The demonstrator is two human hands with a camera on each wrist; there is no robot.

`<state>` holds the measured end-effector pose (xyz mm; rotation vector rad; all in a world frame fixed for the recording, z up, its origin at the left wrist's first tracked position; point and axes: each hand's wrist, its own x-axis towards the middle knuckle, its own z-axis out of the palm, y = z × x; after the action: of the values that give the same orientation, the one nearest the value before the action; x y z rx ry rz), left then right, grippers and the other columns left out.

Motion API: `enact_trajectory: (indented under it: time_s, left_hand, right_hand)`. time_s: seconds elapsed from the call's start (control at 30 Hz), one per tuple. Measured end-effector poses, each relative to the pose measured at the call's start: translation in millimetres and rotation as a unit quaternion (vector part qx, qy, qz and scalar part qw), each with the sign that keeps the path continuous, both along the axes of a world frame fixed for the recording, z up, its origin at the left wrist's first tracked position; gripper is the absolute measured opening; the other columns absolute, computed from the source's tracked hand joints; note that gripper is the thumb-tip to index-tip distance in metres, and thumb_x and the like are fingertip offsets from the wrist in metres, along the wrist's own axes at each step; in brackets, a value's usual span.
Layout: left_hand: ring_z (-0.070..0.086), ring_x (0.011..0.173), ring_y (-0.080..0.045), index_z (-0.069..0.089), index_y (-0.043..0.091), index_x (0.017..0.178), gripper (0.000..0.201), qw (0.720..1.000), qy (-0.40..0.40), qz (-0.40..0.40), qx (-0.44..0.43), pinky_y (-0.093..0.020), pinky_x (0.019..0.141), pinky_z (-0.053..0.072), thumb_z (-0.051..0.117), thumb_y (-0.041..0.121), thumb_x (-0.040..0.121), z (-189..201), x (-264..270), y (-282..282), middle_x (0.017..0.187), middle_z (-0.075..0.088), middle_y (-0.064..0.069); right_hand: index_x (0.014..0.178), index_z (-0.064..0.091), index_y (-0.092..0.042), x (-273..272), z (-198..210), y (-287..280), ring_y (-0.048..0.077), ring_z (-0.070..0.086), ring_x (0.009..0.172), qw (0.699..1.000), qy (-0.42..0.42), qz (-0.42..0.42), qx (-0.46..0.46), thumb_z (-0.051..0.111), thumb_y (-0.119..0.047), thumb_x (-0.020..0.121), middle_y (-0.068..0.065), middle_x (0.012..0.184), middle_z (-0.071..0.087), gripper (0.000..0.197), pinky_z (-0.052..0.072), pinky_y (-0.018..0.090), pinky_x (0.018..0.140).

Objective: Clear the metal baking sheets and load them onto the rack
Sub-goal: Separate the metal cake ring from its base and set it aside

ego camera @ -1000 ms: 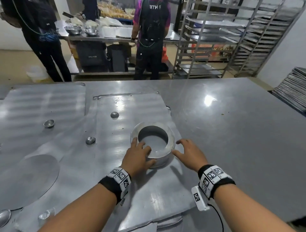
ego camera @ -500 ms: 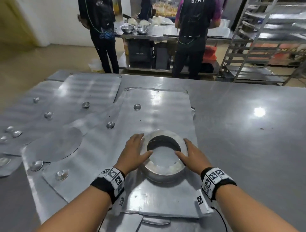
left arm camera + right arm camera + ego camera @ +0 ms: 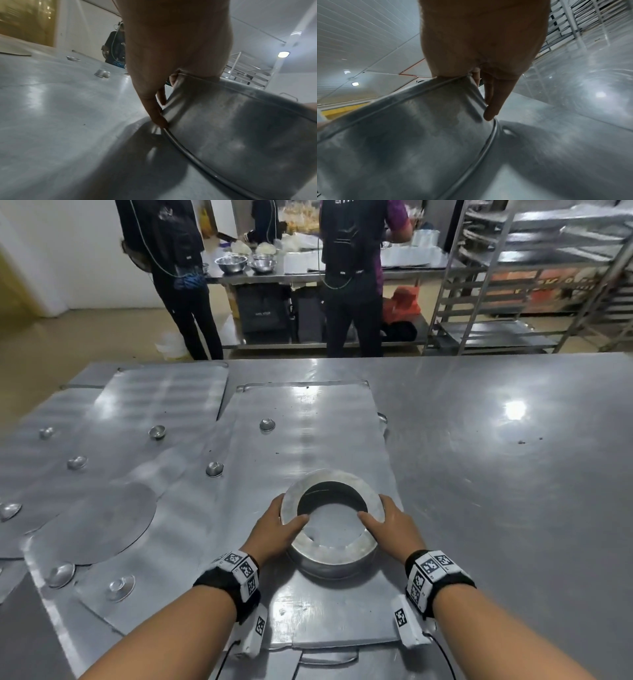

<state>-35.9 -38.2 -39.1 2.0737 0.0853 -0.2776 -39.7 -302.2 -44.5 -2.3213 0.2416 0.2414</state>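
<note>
Holding the round metal ring mold [image 3: 330, 546] on a baking sheet [image 3: 308, 433], left hand [image 3: 274, 529] and right hand [image 3: 390, 525] each grip its rim; small tart tins [image 3: 214, 469] sit at ten o'clock.

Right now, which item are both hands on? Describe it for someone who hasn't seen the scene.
On the steel table, find the nearest baking sheet. On it sits a round metal ring mould, the only open-centred piece, gripped by left hand and right hand.

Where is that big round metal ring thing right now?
In the head view the metal ring stands near the front of the middle baking sheet, gripped between the left hand and the right hand.
</note>
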Motion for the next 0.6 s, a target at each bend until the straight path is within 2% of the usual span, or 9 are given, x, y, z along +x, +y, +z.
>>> enact_trajectory:
  time_s: [0.13, 0.23, 0.3, 0.33, 0.37, 0.43, 0.5, 0.6]
  left_hand:
    - [0.058, 0.12, -0.012, 0.047, 0.038, 0.14, 0.059, 0.999, -0.032, -0.011, 0.01, -0.037, 0.102, 0.048, 0.07, 0.046, 0.086, 7, 2, -2, 0.133, 0.06, 0.015]
    - [0.064, 0.109, -0.007, 0.051, 0.043, 0.135, 0.055, 0.997, -0.075, -0.011, -0.012, -0.03, 0.09, 0.052, 0.074, 0.041, 0.085, 23, 6, 0, 0.123, 0.064, 0.021]
    - [0.062, 0.107, 0.0, 0.047, 0.045, 0.139, 0.058, 0.994, -0.104, -0.004, -0.03, -0.027, 0.089, 0.053, 0.073, 0.039, 0.088, 36, 9, 0, 0.122, 0.061, 0.029]
    - [0.059, 0.109, 0.006, 0.044, 0.048, 0.139, 0.058, 0.992, -0.118, 0.001, -0.037, -0.024, 0.09, 0.051, 0.072, 0.038, 0.09, 44, 10, 0, 0.122, 0.058, 0.035]
    - [0.055, 0.111, 0.011, 0.042, 0.052, 0.137, 0.057, 0.99, -0.132, 0.002, -0.046, -0.021, 0.091, 0.048, 0.071, 0.036, 0.091, 52, 12, -1, 0.122, 0.054, 0.041]
    - [0.053, 0.118, 0.009, 0.042, 0.051, 0.137, 0.054, 0.986, -0.152, 0.007, -0.074, -0.023, 0.095, 0.046, 0.07, 0.041, 0.091, 62, 14, -2, 0.126, 0.055, 0.038]
    - [0.054, 0.124, 0.0, 0.043, 0.046, 0.138, 0.054, 0.983, -0.147, 0.024, -0.111, -0.029, 0.101, 0.046, 0.068, 0.052, 0.09, 66, 12, -3, 0.135, 0.056, 0.025]
    - [0.053, 0.128, -0.007, 0.044, 0.042, 0.136, 0.049, 0.981, -0.121, 0.05, -0.146, -0.031, 0.103, 0.043, 0.059, 0.06, 0.093, 62, 5, -5, 0.14, 0.053, 0.013]
  right_hand:
    - [0.134, 0.052, -0.03, -10, 3, 0, 0.023, 0.063, 0.111, 0.999, -0.037, -0.036, 0.013, 0.06, -0.059, 0.088, -0.006, 0.117, 0.067, 0.055, 0.046, 0.031, 0.083]
    - [0.134, 0.054, -0.028, -12, 21, 2, 0.021, 0.062, 0.112, 0.995, -0.083, -0.055, 0.03, 0.066, -0.05, 0.089, -0.012, 0.109, 0.062, 0.051, 0.044, 0.027, 0.084]
    - [0.138, 0.052, -0.025, -14, 37, 6, 0.014, 0.063, 0.109, 0.988, -0.12, -0.073, 0.065, 0.067, -0.046, 0.091, -0.017, 0.113, 0.063, 0.053, 0.046, 0.014, 0.083]
    - [0.136, 0.052, -0.026, -14, 44, 9, 0.007, 0.064, 0.102, 0.984, -0.137, -0.079, 0.083, 0.067, -0.043, 0.092, -0.021, 0.109, 0.063, 0.049, 0.044, 0.005, 0.076]
    - [0.134, 0.051, -0.028, -13, 52, 12, -0.001, 0.062, 0.095, 0.98, -0.153, -0.084, 0.1, 0.067, -0.043, 0.093, -0.022, 0.105, 0.062, 0.046, 0.042, 0.002, 0.07]
    - [0.128, 0.049, -0.032, -12, 61, 18, -0.002, 0.061, 0.096, 0.972, -0.168, -0.101, 0.13, 0.065, -0.047, 0.093, -0.02, 0.106, 0.061, 0.042, 0.041, 0.006, 0.069]
    - [0.119, 0.047, -0.031, -13, 64, 24, 0.003, 0.062, 0.1, 0.966, -0.167, -0.11, 0.165, 0.061, -0.051, 0.094, -0.019, 0.106, 0.061, 0.034, 0.044, 0.015, 0.071]
    - [0.111, 0.048, -0.027, -18, 62, 29, 0.009, 0.064, 0.098, 0.961, -0.157, -0.107, 0.199, 0.053, -0.058, 0.095, -0.01, 0.104, 0.062, 0.035, 0.047, 0.024, 0.069]
